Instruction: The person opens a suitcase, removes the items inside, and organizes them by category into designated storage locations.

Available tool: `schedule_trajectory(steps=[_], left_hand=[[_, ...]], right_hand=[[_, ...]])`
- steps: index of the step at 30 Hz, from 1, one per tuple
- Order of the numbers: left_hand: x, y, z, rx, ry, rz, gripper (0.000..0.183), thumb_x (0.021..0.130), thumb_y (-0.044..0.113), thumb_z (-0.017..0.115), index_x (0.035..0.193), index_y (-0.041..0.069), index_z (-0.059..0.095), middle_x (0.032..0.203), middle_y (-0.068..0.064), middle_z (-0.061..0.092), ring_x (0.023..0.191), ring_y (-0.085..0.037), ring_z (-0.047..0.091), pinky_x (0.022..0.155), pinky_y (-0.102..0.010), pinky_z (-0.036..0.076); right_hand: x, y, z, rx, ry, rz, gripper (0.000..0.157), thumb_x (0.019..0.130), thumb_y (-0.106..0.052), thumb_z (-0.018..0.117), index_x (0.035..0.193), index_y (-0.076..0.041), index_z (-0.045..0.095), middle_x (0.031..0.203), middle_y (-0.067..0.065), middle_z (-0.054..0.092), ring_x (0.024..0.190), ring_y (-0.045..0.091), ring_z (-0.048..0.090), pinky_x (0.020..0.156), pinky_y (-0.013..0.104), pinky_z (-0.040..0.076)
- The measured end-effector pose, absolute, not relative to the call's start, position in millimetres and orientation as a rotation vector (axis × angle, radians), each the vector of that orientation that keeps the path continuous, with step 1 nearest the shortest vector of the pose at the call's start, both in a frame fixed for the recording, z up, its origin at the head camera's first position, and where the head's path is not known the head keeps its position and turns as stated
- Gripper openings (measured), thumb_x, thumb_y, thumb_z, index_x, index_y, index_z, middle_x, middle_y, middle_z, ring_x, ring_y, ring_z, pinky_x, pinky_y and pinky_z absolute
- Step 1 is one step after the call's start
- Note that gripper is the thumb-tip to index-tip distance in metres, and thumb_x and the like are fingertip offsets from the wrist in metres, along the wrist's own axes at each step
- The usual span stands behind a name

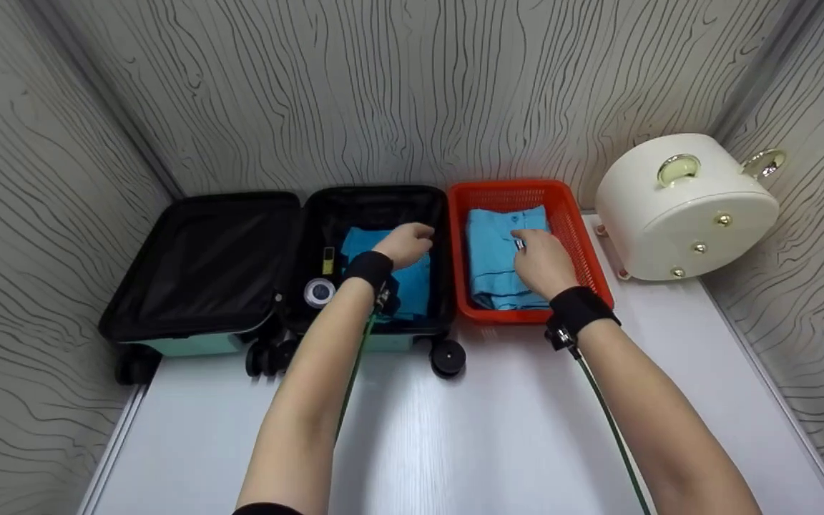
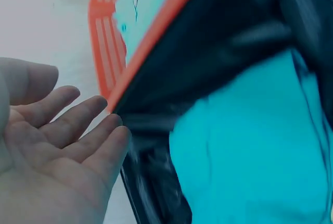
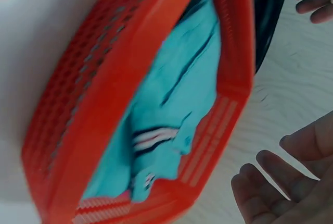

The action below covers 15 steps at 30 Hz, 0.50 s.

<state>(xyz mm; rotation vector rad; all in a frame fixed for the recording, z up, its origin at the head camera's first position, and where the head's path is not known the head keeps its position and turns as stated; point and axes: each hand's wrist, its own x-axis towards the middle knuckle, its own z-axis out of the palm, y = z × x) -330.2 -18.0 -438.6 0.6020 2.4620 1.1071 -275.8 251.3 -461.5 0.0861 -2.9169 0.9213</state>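
My left hand point(image 1: 406, 245) hovers over the right half of an open suitcase point(image 1: 376, 194), above folded blue clothing point(image 1: 412, 286) lying inside. In the left wrist view its fingers point(image 2: 78, 125) are loosely extended and hold nothing. My right hand point(image 1: 545, 263) is above a red plastic basket point(image 1: 468, 315) that contains folded light-blue clothing point(image 1: 491, 247). The right wrist view shows its fingers point(image 3: 283, 177) relaxed, with nothing in them. A striped trim is visible on the basket's clothing in that view.
The suitcase's other half point(image 1: 212, 265) lies open at left. A round silver-rimmed item point(image 1: 320, 292) and a small yellow-and-black item point(image 1: 327, 261) sit inside the suitcase. A cream rounded case point(image 1: 691, 207) with gold fittings stands right of the basket. Patterned walls enclose the white table point(image 1: 455, 443).
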Motion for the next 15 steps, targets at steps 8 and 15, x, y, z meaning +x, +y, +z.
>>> schedule_trajectory(steps=[8, 15], left_hand=[[-331, -59, -435, 0.495, 2.539, 1.036, 0.048, 0.112, 0.017, 0.039, 0.156, -0.001, 0.037, 0.160, -0.019, 0.037, 0.146, -0.033, 0.036, 0.116, -0.045, 0.034], [-334, -95, -447, 0.319, 2.562, 0.935, 0.051, 0.111, 0.018, 0.038, 0.157, -0.003, 0.033, 0.161, -0.023, 0.033, 0.147, -0.037, 0.033, 0.116, -0.047, 0.034]], right_hand=[[-281, 202, -454, 0.194, -2.899, 1.156, 0.050, 0.104, -0.008, 0.040, 0.154, -0.007, 0.045, 0.151, 0.020, 0.048, 0.056, 0.018, 0.039, 0.058, 0.035, 0.038], [-285, 161, -458, 0.256, -2.913, 1.507, 0.050, 0.108, -0.012, 0.043, 0.157, -0.006, 0.039, 0.154, 0.018, 0.044, 0.093, 0.023, 0.061, 0.083, 0.039, 0.049]])
